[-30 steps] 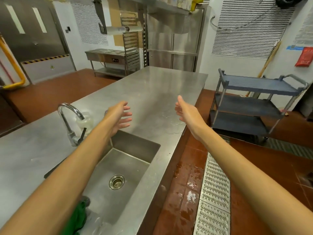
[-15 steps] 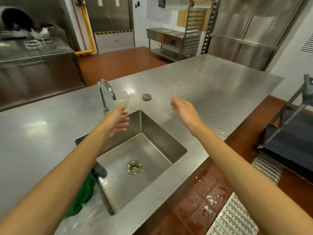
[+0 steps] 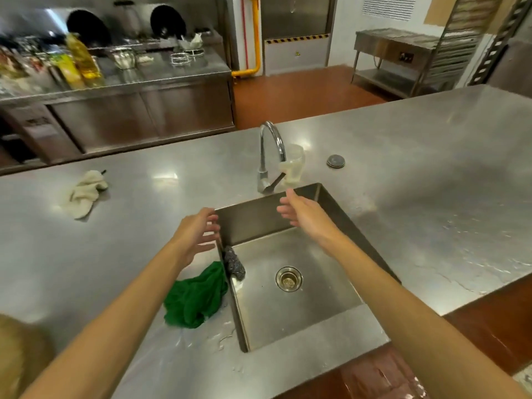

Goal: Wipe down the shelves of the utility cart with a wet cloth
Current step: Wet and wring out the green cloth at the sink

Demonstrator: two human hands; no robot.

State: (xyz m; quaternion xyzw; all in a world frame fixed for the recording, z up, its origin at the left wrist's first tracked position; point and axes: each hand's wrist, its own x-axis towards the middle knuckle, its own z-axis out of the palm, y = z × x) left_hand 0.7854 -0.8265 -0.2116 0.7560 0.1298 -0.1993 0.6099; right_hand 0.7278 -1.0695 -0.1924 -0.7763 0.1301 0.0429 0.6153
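The crumpled green cloth point(image 3: 195, 298) lies on the steel counter point(image 3: 115, 249), touching the left rim of the square steel sink point(image 3: 302, 306), just beside a dark grey scouring pad point(image 3: 234, 264) propped in the sink's corner. We judge the cloth soft, light and limp, likely damp; we would pinch it at its raised middle folds. A beige rag point(image 3: 85, 192) sits well apart to the left. Our left hand point(image 3: 195, 237) hovers open above the cloth, fingers spread, holding nothing. Our right hand point(image 3: 305, 214) reaches empty and open over the sink toward the curved chrome faucet point(image 3: 270, 156).
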